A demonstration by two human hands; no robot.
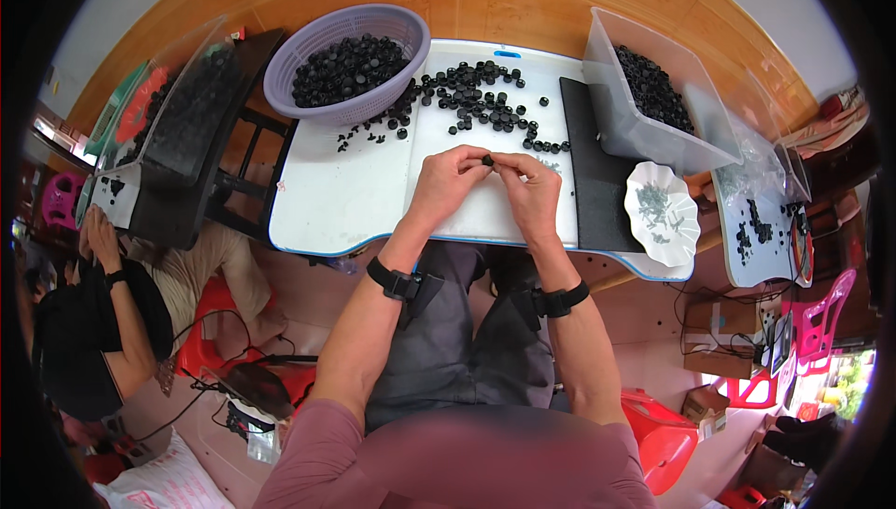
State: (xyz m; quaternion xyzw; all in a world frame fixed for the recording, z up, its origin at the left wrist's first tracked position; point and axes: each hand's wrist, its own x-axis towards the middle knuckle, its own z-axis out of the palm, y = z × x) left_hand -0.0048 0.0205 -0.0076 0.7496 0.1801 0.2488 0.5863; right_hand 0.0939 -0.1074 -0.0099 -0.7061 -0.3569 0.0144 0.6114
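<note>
Pinching a small black piece point(487, 161) between thumb and fingers, the left hand point(446, 184) and the right hand point(530, 194) meet fingertip to fingertip over the white table point(331, 196); the piece sits right where the two grips come together, mostly covered, so its exact shape cannot be told. Both forearms reach in from the lower edge, each with a black strap near the wrist — the left strap point(397, 285) and the right strap point(563, 301); beyond the hands, loose black caps point(485, 98) lie scattered on the table, with smaller black bits point(369, 131) near the basket. That purple basket point(322, 115), heaped with black caps, stands at the table's far left; to the right of the hands a flat black board point(602, 196) lies on the table, and a clear bin point(644, 143) holding more black pieces point(653, 89) stands near its far end; nearer the person, a white bowl point(689, 220) with a wavy rim holds small grey-green bits point(658, 209). Off to the left, another person point(140, 304) sits beside a dark table; a red stool point(663, 448) stands at lower right.
</note>
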